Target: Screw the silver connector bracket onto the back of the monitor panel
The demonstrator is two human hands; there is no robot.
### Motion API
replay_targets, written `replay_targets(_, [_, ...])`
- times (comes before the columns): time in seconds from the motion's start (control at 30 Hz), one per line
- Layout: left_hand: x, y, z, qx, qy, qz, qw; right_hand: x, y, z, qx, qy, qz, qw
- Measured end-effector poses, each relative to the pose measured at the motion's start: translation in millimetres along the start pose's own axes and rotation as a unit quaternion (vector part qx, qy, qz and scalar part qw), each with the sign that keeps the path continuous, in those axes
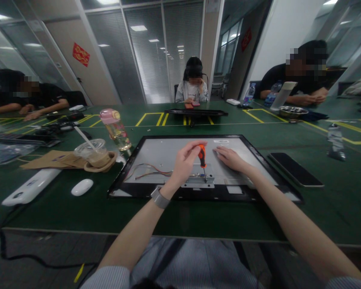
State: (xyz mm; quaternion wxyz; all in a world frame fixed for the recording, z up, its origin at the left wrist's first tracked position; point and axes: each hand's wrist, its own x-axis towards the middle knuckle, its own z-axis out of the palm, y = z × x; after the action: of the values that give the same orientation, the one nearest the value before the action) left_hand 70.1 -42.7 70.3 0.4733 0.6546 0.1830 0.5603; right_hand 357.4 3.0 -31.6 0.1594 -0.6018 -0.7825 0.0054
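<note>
My left hand [184, 162], with a watch on its wrist, is closed on the top of an orange and black screwdriver [202, 156]. The screwdriver stands nearly upright, its tip down at a metal bracket [195, 182] near the front edge of a flat display panel [156, 148]. Fingers stretched out, my right hand [230, 158] lies flat on the grey back of that panel, to the right of the screwdriver. Thin coloured wires [150, 170] run left from the bracket. Whether the tip sits in a screw is too small to tell.
To the left are a drink cup [93, 152], a pink-lidded bottle [116, 128], a white earbud case [82, 187] and a white power bank [31, 186]. A black phone [295, 169] lies on the right. Another dark panel [195, 112] and three seated people are across the green table [174, 216].
</note>
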Motion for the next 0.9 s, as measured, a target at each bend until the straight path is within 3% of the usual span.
replay_targets(0.17, [0.4,2.3,-0.1,0.050,0.019,0.020,0.998,0.8,1.2,1.2,0.000,0.003,0.002,1.000])
replay_targets(0.37, [0.2,3.2,-1.4,0.037,-0.002,0.017,0.999,-1.9,-2.9,-2.4,0.003,0.005,-0.002,1.000])
replay_targets(0.67, [-0.4,3.3,2.0,0.043,0.026,0.011,0.999,0.1,-0.9,-2.0,0.001,-0.001,0.000,1.000])
replay_targets(0.9, [-2.2,3.9,0.0,0.004,-0.022,0.014,1.000,-0.6,1.5,0.2,0.005,0.011,-0.012,1.000])
